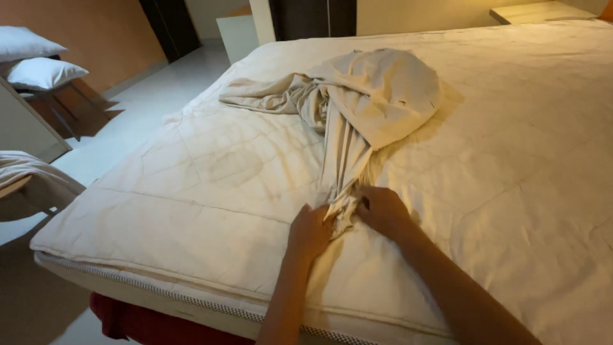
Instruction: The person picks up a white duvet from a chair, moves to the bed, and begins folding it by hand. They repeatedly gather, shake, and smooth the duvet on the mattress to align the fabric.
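Note:
A crumpled cream bed sheet [364,102] lies bunched on a bare quilted mattress [211,172], its near end drawn into a narrow gathered strip. My left hand [310,231] grips the left side of that gathered end. My right hand [382,209] is closed on the same end from the right. Both hands rest on the mattress near its front edge, a few centimetres apart. The bulk of the sheet spreads away from me toward the middle of the bed.
Two white pillows [38,64] are stacked on a stand at the far left. A draped cloth on a chair [29,176] sits by the bed's left corner. A light tiled floor [128,108] runs along the left side. A wooden surface [536,11] stands at the back right.

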